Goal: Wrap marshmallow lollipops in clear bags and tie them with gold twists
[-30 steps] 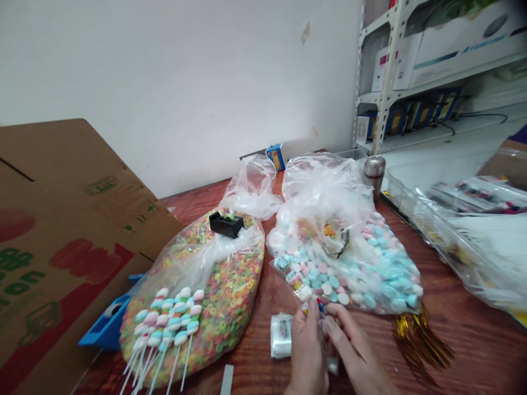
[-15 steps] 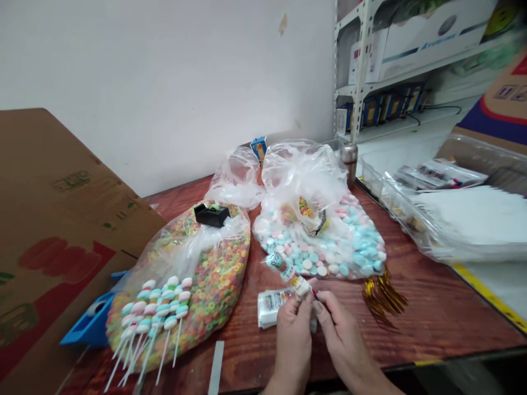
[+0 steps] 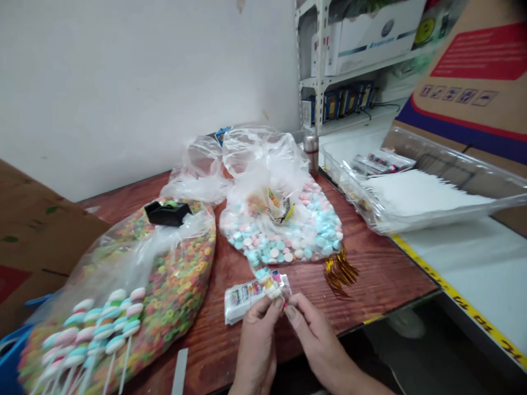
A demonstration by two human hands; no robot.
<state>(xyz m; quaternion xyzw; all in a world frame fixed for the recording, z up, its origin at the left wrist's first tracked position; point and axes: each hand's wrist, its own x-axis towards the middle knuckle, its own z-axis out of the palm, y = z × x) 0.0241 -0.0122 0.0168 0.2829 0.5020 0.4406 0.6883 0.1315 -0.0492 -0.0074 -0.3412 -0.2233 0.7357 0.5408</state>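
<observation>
Candy stick sits pinched between left hand and right hand, both grips closed on it, its lower end hidden by fingers, just above a white packet at lower centre of the worktop.

Wrapped candy skewer, tilted, pinched betw. L hand & R hand.

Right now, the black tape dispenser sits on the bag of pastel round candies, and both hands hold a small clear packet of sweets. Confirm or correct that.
Wrong: the head view shows the black tape dispenser on the bag of cereal rings, not the pastel candies. The left hand and right hand do hold the small clear packet.
</observation>
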